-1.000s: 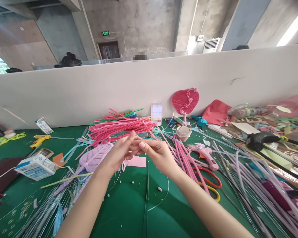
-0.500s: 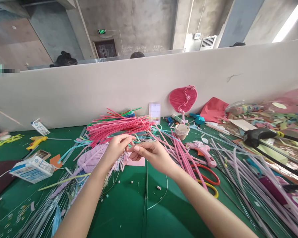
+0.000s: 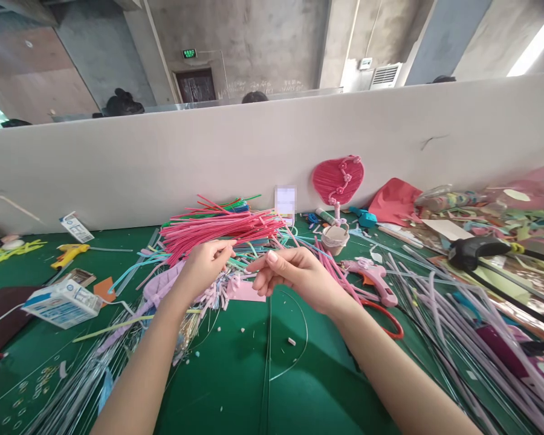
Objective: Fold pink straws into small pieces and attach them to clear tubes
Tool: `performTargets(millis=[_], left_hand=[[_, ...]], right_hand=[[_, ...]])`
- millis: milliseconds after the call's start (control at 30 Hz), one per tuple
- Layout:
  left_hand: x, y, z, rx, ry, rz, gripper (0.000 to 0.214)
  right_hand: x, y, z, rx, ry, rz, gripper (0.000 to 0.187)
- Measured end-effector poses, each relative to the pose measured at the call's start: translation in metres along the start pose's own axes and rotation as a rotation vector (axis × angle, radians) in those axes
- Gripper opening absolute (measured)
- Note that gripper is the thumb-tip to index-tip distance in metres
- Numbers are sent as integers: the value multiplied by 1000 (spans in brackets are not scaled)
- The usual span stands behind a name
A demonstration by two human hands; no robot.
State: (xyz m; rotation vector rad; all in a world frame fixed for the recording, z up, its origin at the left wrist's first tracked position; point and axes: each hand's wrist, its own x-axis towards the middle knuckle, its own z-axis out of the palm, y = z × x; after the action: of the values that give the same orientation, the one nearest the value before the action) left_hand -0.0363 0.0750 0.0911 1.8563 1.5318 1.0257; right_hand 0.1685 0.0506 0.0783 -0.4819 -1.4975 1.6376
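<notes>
My left hand (image 3: 207,266) is closed in a pinch, thumb against forefinger, in front of the pink pipe cleaner pile (image 3: 217,228). Whatever lies between its fingertips is too small to make out. A short gap to the right, my right hand (image 3: 294,275) has its fingers curled and its thumb pressed along the forefinger; any thing in it is hidden. Below the hands are a pale pink card (image 3: 246,291) and a lilac leaf-shaped piece (image 3: 161,284) made of pipe cleaners. A thin curved wire (image 3: 306,338) runs below my right hand.
A pink hot glue gun (image 3: 374,279), red-handled scissors (image 3: 396,331) and lilac pipe cleaners (image 3: 457,338) lie at right. A pink fan-shaped piece (image 3: 338,181) leans on the white partition (image 3: 185,163) beside a paper cup (image 3: 334,240). At left are a yellow glue gun (image 3: 68,255) and a carton (image 3: 63,305).
My hands, which met at the fingertips, have drawn apart, the right one slightly to the right. The scissors' yellow handle is now hidden behind my right forearm. The view has shifted a little.
</notes>
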Motion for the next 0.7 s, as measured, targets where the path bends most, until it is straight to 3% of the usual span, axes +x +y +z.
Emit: performTargets(millis=[67,133,233,300,400,500,700], left_hand=[[0,-1,-3,-88,-4,-10,26],[0,1,-4,-346,2,-65,31],[-1,9,1,-861,-5,-235,40],[-4,16,9,-1068,-101,-327,47],[-11,26,22,-1166,-254,-335,43],[-15,31,30,-1225,-207,-314,29],[-11,26,24,-1199,-161,-314,31]], right_hand=[[-2,-1,0,25,-70,45,35],[-2,0,1,40,-73,48,34],[1,3,6,54,72,-66,36],[3,6,8,50,161,-138,38],[6,10,10,71,187,-174,36],[7,13,11,109,137,-138,35],[4,11,9,143,47,-36,33]])
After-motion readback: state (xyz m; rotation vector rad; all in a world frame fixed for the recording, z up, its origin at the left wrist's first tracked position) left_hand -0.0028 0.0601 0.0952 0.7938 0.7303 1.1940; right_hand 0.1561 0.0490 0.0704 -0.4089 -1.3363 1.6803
